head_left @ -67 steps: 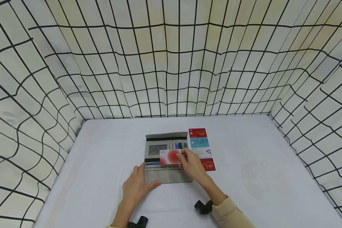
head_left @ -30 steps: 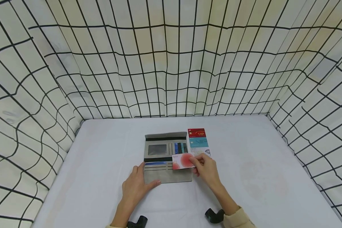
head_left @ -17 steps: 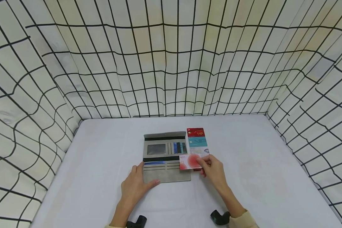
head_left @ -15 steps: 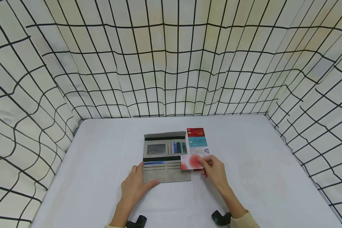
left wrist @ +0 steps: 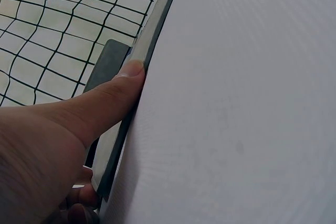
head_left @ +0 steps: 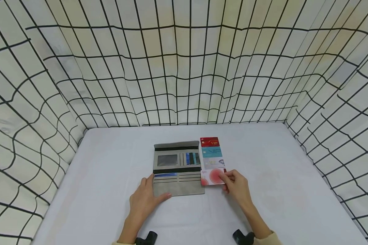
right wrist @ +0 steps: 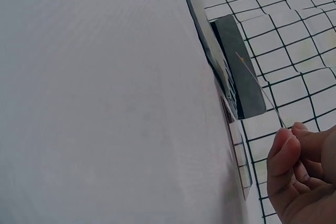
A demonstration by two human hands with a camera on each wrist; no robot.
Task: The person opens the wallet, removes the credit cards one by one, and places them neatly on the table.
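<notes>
An opened grey wallet (head_left: 178,190) lies flat on the table, with several cards in its slots. My left hand (head_left: 143,200) rests at its lower left corner, fingers along the left side and thumb (left wrist: 123,80) on the near edge. Between thumb and fingers my right hand (head_left: 240,189) pinches a white-and-pink card (head_left: 207,176) with a red circle. That card, edge-on in the right wrist view, is tilted and raised off the table. It overlaps the lower end of a column of cards, where a red card is mostly hidden beneath it.
In the column right of the wallet lie a red VIP card (head_left: 210,142), a blue VIP card (head_left: 211,152) and a whitish card (head_left: 213,163). White cloth covers the table (head_left: 110,153). Black-gridded walls (head_left: 184,75) enclose its back and sides. Black camera mounts (head_left: 147,238) sit at both wrists.
My right hand has carried the pink-and-white card rightward from over the wallet to the column's lower end, covering the lowest red card. My left hand has kept its place at the wallet.
</notes>
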